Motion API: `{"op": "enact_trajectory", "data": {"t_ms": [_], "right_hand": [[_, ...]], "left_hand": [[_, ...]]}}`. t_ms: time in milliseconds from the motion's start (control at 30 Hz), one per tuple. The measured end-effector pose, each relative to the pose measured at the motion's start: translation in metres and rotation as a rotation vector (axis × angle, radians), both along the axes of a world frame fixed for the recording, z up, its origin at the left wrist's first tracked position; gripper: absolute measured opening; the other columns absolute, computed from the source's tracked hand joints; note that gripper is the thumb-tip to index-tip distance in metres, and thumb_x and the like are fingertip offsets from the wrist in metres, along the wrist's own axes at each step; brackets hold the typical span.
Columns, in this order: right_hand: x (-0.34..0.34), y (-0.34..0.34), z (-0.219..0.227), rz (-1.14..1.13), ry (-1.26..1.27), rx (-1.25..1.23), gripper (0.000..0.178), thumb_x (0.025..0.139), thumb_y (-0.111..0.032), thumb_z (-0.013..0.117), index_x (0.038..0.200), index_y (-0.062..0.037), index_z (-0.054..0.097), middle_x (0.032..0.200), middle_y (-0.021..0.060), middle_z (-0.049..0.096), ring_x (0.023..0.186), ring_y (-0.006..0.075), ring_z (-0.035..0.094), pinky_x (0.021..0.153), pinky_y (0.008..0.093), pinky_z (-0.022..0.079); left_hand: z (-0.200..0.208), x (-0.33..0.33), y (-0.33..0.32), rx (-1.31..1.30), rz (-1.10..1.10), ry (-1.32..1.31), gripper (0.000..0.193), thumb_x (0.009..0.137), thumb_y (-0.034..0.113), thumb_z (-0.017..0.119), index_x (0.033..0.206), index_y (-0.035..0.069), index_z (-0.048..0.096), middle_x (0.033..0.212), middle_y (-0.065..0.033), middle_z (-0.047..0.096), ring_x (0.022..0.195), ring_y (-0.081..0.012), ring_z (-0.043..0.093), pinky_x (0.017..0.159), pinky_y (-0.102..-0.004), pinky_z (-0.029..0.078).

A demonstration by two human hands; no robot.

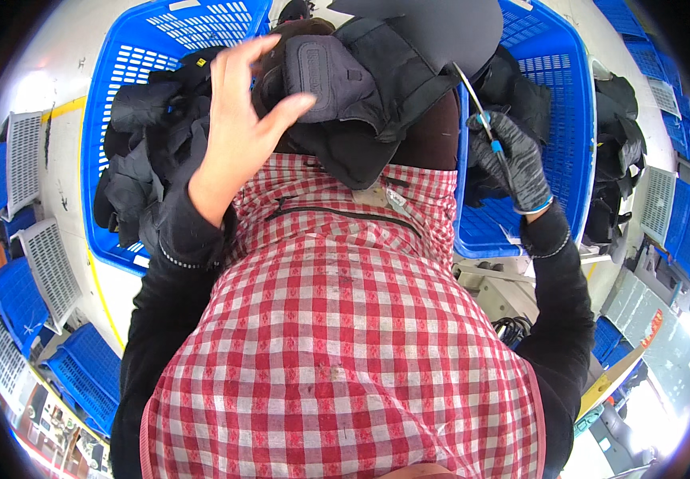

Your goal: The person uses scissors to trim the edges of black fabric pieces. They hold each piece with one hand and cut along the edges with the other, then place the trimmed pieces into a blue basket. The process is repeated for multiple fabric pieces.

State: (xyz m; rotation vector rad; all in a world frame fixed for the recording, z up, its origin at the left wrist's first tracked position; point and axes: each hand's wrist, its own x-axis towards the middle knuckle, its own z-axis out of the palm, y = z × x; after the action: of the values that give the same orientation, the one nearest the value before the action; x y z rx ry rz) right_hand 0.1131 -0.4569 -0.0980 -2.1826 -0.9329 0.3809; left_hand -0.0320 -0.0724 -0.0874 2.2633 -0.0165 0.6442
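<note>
Across my lap lies a black fabric piece (353,84) with a padded panel, a raised stitched outline and a wide band. A smooth, rounded dark grey part (456,36) sits at its far right; I cannot tell its exact kind. My bare left hand (237,112) is open at its left side, fingers spread, thumb over the padded panel's edge. In a grey knit glove, my right hand (508,160) is closed around a long thin metal tool (470,92) with blue bands. The tool's tip reaches the piece's right edge.
Blue plastic baskets with black fabric pieces stand left (109,239) and right (576,160) of my lap. More black pieces (616,152) are piled beyond the right one. A red checked apron (337,319) covers my front. Stacked blue and grey crates (29,271) line the left side.
</note>
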Motion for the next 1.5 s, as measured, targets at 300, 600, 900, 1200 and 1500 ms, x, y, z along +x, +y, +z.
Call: {"op": "enact_trajectory", "data": {"t_ms": [300, 600, 900, 1200, 1500], "right_hand": [[-0.010, 0.029, 0.038, -0.286, 0.060, 0.318, 0.031, 0.103, -0.009, 0.062, 0.134, -0.0051, 0.063, 0.113, 0.0049, 0.069, 0.099, 0.0140, 0.067, 0.086, 0.0263, 0.055], [0.021, 0.083, 0.064, -0.110, 0.561, 0.264, 0.040, 0.105, -0.022, 0.062, 0.139, -0.0029, 0.056, 0.120, 0.0068, 0.073, 0.109, 0.0187, 0.071, 0.095, 0.0302, 0.058], [-0.032, 0.088, 0.026, -0.045, 0.741, 0.314, 0.039, 0.101, -0.020, 0.065, 0.138, -0.0081, 0.059, 0.118, 0.0060, 0.072, 0.108, 0.0212, 0.070, 0.095, 0.0323, 0.057], [-0.038, 0.090, 0.031, 0.069, 0.690, 0.207, 0.040, 0.097, -0.019, 0.068, 0.137, -0.0133, 0.062, 0.116, 0.0052, 0.072, 0.108, 0.0238, 0.069, 0.095, 0.0344, 0.057], [0.011, 0.083, 0.026, -0.138, 0.109, -0.095, 0.043, 0.093, -0.017, 0.072, 0.135, -0.0186, 0.066, 0.114, 0.0044, 0.071, 0.107, 0.0263, 0.068, 0.095, 0.0365, 0.056]], "left_hand": [[-0.038, -0.001, 0.001, -0.751, 0.006, 0.274, 0.039, 0.095, 0.001, 0.066, 0.134, -0.004, 0.062, 0.119, -0.0073, 0.072, 0.108, -0.0129, 0.065, 0.096, -0.0285, 0.051], [-0.017, 0.061, 0.017, -0.692, -0.617, 0.517, 0.038, 0.094, -0.001, 0.066, 0.133, -0.001, 0.065, 0.115, -0.0017, 0.074, 0.101, -0.0106, 0.067, 0.094, -0.0257, 0.052], [0.080, 0.040, -0.042, 0.364, -0.333, -0.254, 0.032, 0.090, 0.018, 0.073, 0.121, 0.009, 0.071, 0.121, -0.0100, 0.071, 0.114, -0.0303, 0.066, 0.100, -0.0414, 0.052], [0.013, 0.002, -0.046, 0.703, -0.320, 0.347, 0.015, 0.086, 0.019, 0.068, 0.079, 0.006, 0.068, 0.086, -0.0083, 0.063, 0.090, -0.0274, 0.065, 0.083, -0.0419, 0.051], [-0.020, 0.069, -0.008, 0.012, -0.389, 0.238, 0.027, 0.080, 0.009, 0.083, 0.102, 0.002, 0.069, 0.093, -0.0085, 0.065, 0.084, -0.0230, 0.069, 0.079, -0.0332, 0.056]]}}
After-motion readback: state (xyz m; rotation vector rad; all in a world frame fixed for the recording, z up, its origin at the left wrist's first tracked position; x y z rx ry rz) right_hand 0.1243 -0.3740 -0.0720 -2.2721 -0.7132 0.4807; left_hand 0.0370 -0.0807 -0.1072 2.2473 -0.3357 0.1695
